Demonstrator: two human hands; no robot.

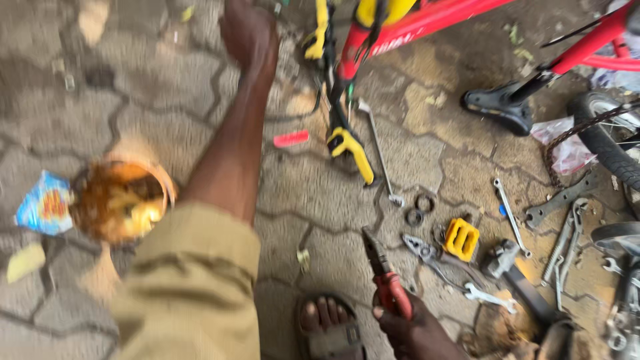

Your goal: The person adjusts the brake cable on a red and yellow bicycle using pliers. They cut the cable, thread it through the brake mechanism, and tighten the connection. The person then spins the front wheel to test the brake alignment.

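The red bicycle frame (427, 20) is laid across the top of the frame, saddle (500, 107) down on the paving at upper right, prob. so its parts can be got at from above. A tyre (610, 143) is seen at the right edge. The left hand (248, 30) is stretched up to the top centre, next to the yellow-and-black parts (319, 40) hanging off the frame; its fingers look curled together, but whether anything is gripped cannot be told (blurred). An open tin of brownish grease (120, 200) is set at centre left, within reach of that arm, w/ a blue wrapper (43, 203) beside it. The right hand (417, 330) is held low at bottom centre, fingers wrapped tight round the red handles of the pliers (383, 270), nose pointed up-frame, jaws seemingly closed on nothing. A sandalled foot (330, 327) is planted just left of it. Spread at lower right, close by for picking: spanners (510, 217), a yellow pedal (461, 239), small rings (420, 208).
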